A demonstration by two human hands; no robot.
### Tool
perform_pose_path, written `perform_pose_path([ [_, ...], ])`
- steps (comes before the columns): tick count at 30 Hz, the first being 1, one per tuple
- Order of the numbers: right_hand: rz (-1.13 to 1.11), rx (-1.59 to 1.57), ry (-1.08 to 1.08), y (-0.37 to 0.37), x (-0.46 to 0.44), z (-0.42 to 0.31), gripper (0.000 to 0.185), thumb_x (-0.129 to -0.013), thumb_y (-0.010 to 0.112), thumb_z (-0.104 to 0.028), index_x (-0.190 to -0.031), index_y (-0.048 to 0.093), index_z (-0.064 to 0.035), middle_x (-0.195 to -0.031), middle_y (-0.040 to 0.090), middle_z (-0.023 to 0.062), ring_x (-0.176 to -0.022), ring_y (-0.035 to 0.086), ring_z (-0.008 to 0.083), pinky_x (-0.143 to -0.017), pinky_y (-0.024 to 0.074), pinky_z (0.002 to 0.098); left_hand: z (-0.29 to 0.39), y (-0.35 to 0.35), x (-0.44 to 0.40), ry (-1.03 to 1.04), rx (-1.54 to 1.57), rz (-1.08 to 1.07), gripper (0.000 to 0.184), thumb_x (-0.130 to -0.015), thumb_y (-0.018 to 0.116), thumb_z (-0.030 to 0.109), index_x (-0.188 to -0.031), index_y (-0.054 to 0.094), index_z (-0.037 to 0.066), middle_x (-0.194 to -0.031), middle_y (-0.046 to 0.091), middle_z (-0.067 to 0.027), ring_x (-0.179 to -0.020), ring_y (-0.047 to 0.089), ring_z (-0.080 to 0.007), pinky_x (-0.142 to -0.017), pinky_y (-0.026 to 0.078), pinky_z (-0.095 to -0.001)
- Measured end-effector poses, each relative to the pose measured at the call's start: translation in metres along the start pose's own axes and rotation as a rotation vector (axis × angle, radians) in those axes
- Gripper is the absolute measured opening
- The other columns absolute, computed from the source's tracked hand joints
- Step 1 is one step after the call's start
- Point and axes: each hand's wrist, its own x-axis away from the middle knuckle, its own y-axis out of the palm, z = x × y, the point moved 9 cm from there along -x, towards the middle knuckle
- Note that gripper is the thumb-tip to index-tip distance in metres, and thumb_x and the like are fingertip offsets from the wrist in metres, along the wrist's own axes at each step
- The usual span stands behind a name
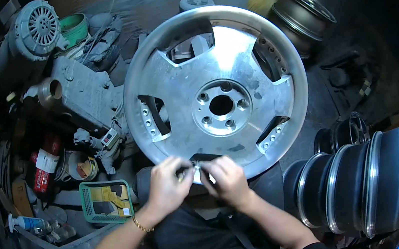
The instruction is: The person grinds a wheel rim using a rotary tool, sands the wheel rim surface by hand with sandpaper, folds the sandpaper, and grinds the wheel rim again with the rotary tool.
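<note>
The wheel (217,69) lies with its face toward the camera, directly ahead of the person's lap. Its near edge passes beneath both hands; its support is hidden. The wheel is round, so its face has no long axis. Dark smudges mark the bright disc.

To the right of the wheel, a stack (339,191) of rims lies on its side. To the left stands a dusty machine (83,84), with a motor (36,30) beyond it. A separate rim (296,13) leans at the far right, near the wheel's edge. A green basket (84,205) sits near the left forearm and contains yellow and dark pieces.

The left hand (169,184) and right hand (224,176) meet at the near edge, left of the wheel's centerline. Each grip is narrow: the fingertips are drawn together on a small pale piece (196,166) between the hands. The identity of the piece and the direction of its long axis cannot be told. Contact between the fingers and the wheel cannot be confirmed.

The governing relation, as judged, is between grip and hub. The hub (221,118) lies ahead of the fingertips and slightly to the right; the right hand is nearer to it. The nearest window (206,157) in the disc opens just beyond the fingertips. A bracelet (145,226) encircles the left wrist.
</note>
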Motion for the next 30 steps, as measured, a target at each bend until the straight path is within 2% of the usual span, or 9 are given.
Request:
perform_pose_path([
  [1,-0.039,-0.008,0.03,0.003,0.015,-0.008,0.018,-0.077,0.075,-0.008,-0.09,0.063,-0.002,-0.076,0.059,0.0105,-0.066,0.059,0.028,-0.058,0.0492,0.037,-0.003,0.003,0.017,0.035,-0.005,0.028,0.013,-0.08,0.075,0.007,-0.085,0.068,-0.003,-0.076,0.064,-0.0109,-0.063,0.062,-0.0186,-0.059,0.049,-0.0297],
  [4,-0.095,-0.083,0.115,0.02,0.055,-0.018,0.025,-0.074,0.077,-0.001,-0.096,0.066,-0.0004,-0.078,0.062,0.0115,-0.068,0.061,0.0281,-0.061,0.0509,0.0369,-0.022,0.015,0.059,-0.056,-0.007,0.017,0.01,-0.08,0.075,0.004,-0.084,0.069,-0.002,-0.079,0.065,-0.0116,-0.064,0.064,-0.0188,-0.059,0.05,-0.0304],
  [6,-0.104,-0.135,0.124,0.028,0.074,-0.023,0.024,-0.073,0.077,0.0,-0.094,0.067,0.0007,-0.077,0.062,0.011,-0.066,0.06,0.0269,-0.059,0.0497,0.0358,-0.031,0.021,0.08,-0.019,-0.068,0.047,0.01,-0.079,0.075,0.003,-0.085,0.069,-0.002,-0.079,0.065,-0.0119,-0.066,0.065,-0.0202,-0.06,0.051,-0.0304],
  [8,-0.115,-0.162,0.122,0.036,0.086,-0.026,0.023,-0.076,0.075,-0.004,-0.096,0.066,0.0021,-0.074,0.057,0.0105,-0.066,0.057,0.0265,-0.058,0.0484,0.0357,-0.041,0.025,0.096,-0.146,-0.032,0.034,0.008,-0.079,0.074,0.0,-0.085,0.069,-0.002,-0.08,0.066,-0.0129,-0.069,0.066,-0.0229,-0.062,0.051,-0.0312],
  [10,-0.16,-0.186,0.157,0.044,0.097,-0.03,0.021,-0.077,0.074,-0.003,-0.095,0.066,0.002,-0.075,0.057,0.0111,-0.067,0.057,0.0268,-0.059,0.0486,0.0358,-0.048,0.027,0.11,-0.199,-0.062,0.02,0.008,-0.079,0.072,-0.002,-0.086,0.068,-0.002,-0.081,0.066,-0.0139,-0.071,0.067,-0.0255,-0.063,0.051,-0.032],
  [17,-0.152,-0.306,0.222,0.062,0.113,-0.037,0.02,-0.077,0.074,-0.003,-0.094,0.065,0.0017,-0.075,0.058,0.0127,-0.068,0.059,0.0289,-0.061,0.05,0.0374,-0.047,0.02,0.126,-0.158,-0.12,0.049,0.009,-0.078,0.071,-0.004,-0.085,0.067,-0.002,-0.082,0.065,-0.0157,-0.072,0.067,-0.0301,-0.065,0.053,-0.0359],
  [30,-0.218,-0.264,0.266,0.053,0.12,-0.034,0.016,-0.079,0.071,-0.003,-0.092,0.063,0.0012,-0.078,0.058,0.0132,-0.071,0.059,0.0295,-0.065,0.0501,0.0376,-0.043,0.032,0.124,-0.048,-0.245,0.041,0.011,-0.075,0.072,-0.005,-0.084,0.066,-0.001,-0.079,0.063,-0.0156,-0.071,0.065,-0.033,-0.062,0.053,-0.0388],
])
